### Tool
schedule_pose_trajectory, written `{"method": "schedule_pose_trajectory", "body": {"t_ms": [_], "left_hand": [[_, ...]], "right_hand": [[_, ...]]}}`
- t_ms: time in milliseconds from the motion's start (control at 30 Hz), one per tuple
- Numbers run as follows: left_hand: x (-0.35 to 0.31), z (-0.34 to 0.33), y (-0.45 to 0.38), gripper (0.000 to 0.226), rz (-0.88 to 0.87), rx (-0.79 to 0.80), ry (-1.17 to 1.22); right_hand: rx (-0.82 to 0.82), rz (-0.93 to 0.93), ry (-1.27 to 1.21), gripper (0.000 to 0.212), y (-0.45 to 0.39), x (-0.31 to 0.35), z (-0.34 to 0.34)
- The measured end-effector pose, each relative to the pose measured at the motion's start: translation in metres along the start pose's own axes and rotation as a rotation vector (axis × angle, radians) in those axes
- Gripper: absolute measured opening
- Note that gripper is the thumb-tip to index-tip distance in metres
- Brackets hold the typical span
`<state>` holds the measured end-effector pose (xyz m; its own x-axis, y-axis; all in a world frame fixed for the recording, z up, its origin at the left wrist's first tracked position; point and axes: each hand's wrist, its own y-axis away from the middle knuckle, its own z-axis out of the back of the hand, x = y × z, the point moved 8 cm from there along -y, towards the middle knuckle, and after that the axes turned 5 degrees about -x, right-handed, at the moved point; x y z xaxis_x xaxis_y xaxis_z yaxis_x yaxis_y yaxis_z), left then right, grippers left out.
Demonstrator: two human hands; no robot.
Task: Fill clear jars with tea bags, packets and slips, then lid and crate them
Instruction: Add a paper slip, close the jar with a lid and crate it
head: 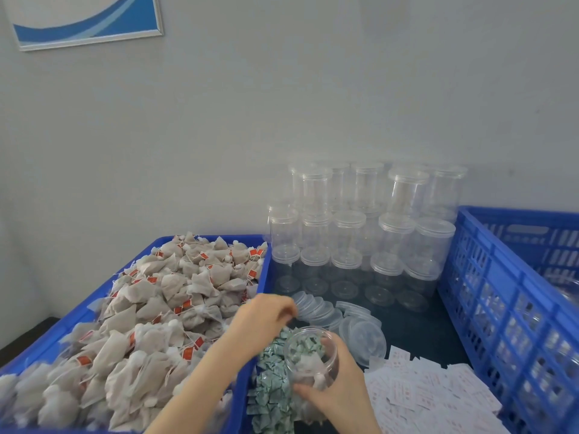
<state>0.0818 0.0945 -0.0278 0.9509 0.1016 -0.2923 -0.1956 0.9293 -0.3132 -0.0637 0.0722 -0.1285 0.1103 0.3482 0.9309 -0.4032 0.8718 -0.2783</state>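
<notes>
My right hand (336,386) grips a clear jar (313,355), tilted with its mouth facing up and left; tea bags lie inside it. My left hand (266,317) hovers just above the jar's mouth with fingers curled, over a pile of small green packets (272,393); whether it pinches one is hidden. A blue tray (247,368) on the left is heaped with tea bags (150,308) that carry red tags. White paper slips (432,399) are spread to the right of the jar. Loose clear lids (360,327) lie behind it.
Stacked empty clear jars (363,233) stand against the grey wall at the back. A tall blue crate (501,308) stands on the right, with jars showing through its slots. A framed blue and white picture (87,20) hangs top left.
</notes>
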Motion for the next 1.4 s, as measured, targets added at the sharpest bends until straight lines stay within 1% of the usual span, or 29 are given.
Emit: {"method": "schedule_pose_trajectory", "body": {"t_ms": [33,67,133,200,233,267,300,533,633,767,833,933,1000,1133,1267,1333,1400], "left_hand": [[0.019,0.004,-0.002,0.023,0.086,-0.029,-0.088],[0.040,0.001,-0.002,0.025,0.174,0.014,-0.200],[0.074,-0.020,0.007,0.028,0.282,0.250,-0.362],[0.091,-0.047,0.024,0.029,0.302,0.505,-0.383],[0.095,-0.058,0.032,0.030,0.308,0.591,-0.375],[0.099,-0.064,0.037,0.030,0.316,0.637,-0.363],[0.101,-0.067,0.039,0.031,0.323,0.651,-0.349],[0.103,-0.072,0.034,0.030,0.319,0.606,-0.365],[0.106,-0.069,0.032,0.026,0.334,0.539,-0.370],[0.109,-0.054,0.026,0.028,0.354,0.435,-0.457],[0.111,-0.056,0.027,0.028,0.348,0.467,-0.436],[0.110,-0.069,0.035,0.029,0.334,0.573,-0.386],[0.110,-0.072,0.034,0.028,0.331,0.567,-0.374],[0.110,-0.063,0.029,0.024,0.338,0.467,-0.382],[0.110,-0.053,0.030,0.025,0.368,0.405,-0.406],[0.112,-0.044,0.028,0.021,0.410,0.344,-0.365],[0.114,-0.032,0.025,0.017,0.462,0.241,-0.284]], "right_hand": [[-0.001,0.002,-0.008,0.085,0.002,0.000,0.002],[0.001,-0.003,-0.012,0.087,0.003,-0.001,0.004],[0.003,-0.021,-0.019,0.092,0.005,-0.004,0.007],[-0.008,-0.023,-0.014,0.093,0.006,-0.007,0.009],[-0.016,-0.017,-0.001,0.092,0.006,-0.007,0.010],[-0.025,-0.011,0.013,0.091,0.006,-0.006,0.011],[-0.031,-0.009,0.023,0.091,0.007,-0.006,0.012],[-0.024,-0.023,0.001,0.091,0.009,-0.010,0.017],[-0.024,-0.009,-0.001,0.090,0.010,-0.006,0.018],[-0.023,0.001,-0.006,0.090,0.011,-0.004,0.017],[-0.022,0.001,-0.013,0.091,0.010,-0.004,0.015],[-0.023,0.002,-0.020,0.092,0.009,-0.006,0.013],[-0.020,0.009,-0.017,0.093,0.009,-0.005,0.013],[-0.020,0.027,0.005,0.091,0.009,-0.003,0.014],[-0.019,0.015,0.014,0.093,0.010,-0.006,0.014],[-0.016,0.001,0.014,0.095,0.011,-0.007,0.014],[-0.012,-0.003,0.017,0.096,0.012,-0.007,0.012]]}}
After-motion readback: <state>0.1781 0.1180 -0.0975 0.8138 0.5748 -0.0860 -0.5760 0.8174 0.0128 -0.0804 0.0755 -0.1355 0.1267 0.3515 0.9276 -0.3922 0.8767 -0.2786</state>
